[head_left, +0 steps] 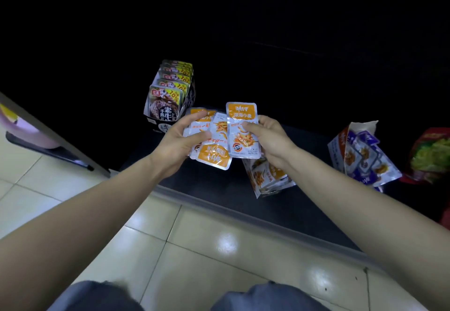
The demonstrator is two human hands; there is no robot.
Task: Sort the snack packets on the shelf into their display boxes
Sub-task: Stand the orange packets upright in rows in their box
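Observation:
My left hand (pixel 181 140) grips a fan of orange-and-silver fish snack packets (pixel 214 154) above the dark low shelf (pixel 219 189). One upright orange packet (pixel 242 115) is pinched by my right hand (pixel 266 140), thumb on its front, overlapping the fan's right edge. Under my right wrist lies an open orange display box (pixel 266 179) on its side with more such packets inside. At the back left stands a black display box (pixel 168 101) filled with a row of brown-and-yellow packets.
A torn white box of purple packets (pixel 362 154) lies on the shelf at right, beside a red-and-green bag (pixel 431 154). The shelf's back is dark. A pale tiled floor (pixel 207 249) runs below the shelf edge, and a slanted panel (pixel 48 132) stands at left.

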